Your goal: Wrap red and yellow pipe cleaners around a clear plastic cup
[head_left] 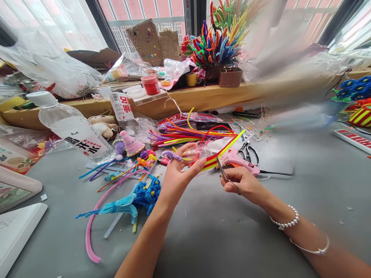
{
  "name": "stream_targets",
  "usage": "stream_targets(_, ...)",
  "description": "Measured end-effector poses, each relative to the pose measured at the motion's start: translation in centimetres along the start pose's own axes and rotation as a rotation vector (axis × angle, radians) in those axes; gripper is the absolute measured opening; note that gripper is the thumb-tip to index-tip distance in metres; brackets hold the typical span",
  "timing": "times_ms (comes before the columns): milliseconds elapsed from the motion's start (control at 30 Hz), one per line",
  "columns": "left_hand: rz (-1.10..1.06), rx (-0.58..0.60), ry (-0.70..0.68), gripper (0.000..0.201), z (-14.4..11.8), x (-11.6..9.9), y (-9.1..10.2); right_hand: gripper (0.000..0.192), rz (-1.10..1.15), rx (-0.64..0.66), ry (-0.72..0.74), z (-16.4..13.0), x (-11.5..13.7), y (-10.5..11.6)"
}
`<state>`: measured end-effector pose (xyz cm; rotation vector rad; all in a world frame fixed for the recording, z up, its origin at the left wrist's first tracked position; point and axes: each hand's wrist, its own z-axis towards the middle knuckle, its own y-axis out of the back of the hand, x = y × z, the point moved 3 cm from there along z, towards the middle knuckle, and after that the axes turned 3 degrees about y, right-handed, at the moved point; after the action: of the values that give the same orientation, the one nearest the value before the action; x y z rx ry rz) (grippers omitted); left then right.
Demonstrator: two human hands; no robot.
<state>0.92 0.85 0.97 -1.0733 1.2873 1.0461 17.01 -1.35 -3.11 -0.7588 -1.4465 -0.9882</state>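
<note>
Grey tabletop [232, 239] spreads under your arms, littered at the far side with a loose heap of pipe cleaners [191, 133]. Your left hand [176, 175] holds up a small bundle of red and yellow pipe cleaners [223, 152], fingertips curled shut around its near end by what looks like a small clear piece; the stems slant up and away to the right. Expect them to be light, fuzzy and soft-wired: they bend where you press, so grip close to the working end. Your right hand [243, 181] is closed on thin metal scissors [224, 173], whose tip sits just beside the bundle, below your left fingertips; whether the blades touch it is unclear.
</note>
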Motion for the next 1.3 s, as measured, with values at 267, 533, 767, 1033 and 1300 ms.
stream_targets(267, 0.078, 0.013, 0.015, 0.053, -0.1, 0.1, 0.1, 0.059, 0.012, 0.204, 0.047, -0.1, 0.6, 0.1)
stream_targets(533, 0.063, 0.023, 0.003, 0.053, 0.0, 0.0, 0.2, 0.053, 0.026, 0.094, 0.003, -0.1, -0.2, 0.4)
stream_targets(767, 0.065, -0.025, -0.022, 0.05, 0.1, 0.4, 0.2, 0.052, 0.04, 0.029, -0.004, 0.1, -0.4, 0.5)
stream_targets(1033, 0.013, 0.014, -0.016, 0.054, 0.1, 0.2, 0.2, 0.052, -0.037, 0.009, -0.005, 0.0, -0.2, 0.3)
stream_targets(1300, 0.079, 0.056, 0.007, 0.053, 0.1, 0.3, 0.2, 0.059, -0.058, 0.24, 0.083, -0.3, 0.5, 0.2)
